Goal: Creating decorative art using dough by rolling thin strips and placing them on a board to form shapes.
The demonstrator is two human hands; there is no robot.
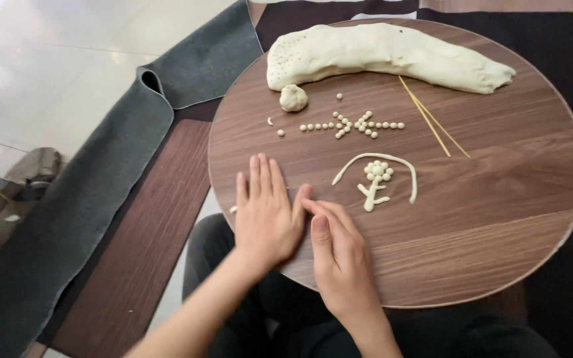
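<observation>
Dough strip [234,209] peeks out at the left edge of the flat left hand [266,215] low on the round table [499,219], fingers spread open and pressing, right hand [339,255] open, touching beside it.

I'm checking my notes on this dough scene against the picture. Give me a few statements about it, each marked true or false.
1. The left hand lies flat, palm down, on the round wooden board. True.
2. The big dough log lies at the near edge of the board, by the hands. False: it lies along the far edge.
3. The dough flower sits under a thin dough arch. True.
4. The right hand holds the two thin sticks. False: the sticks lie on the board, apart from both hands.
5. A small dough ball sits just below the log's left end. True.
</observation>
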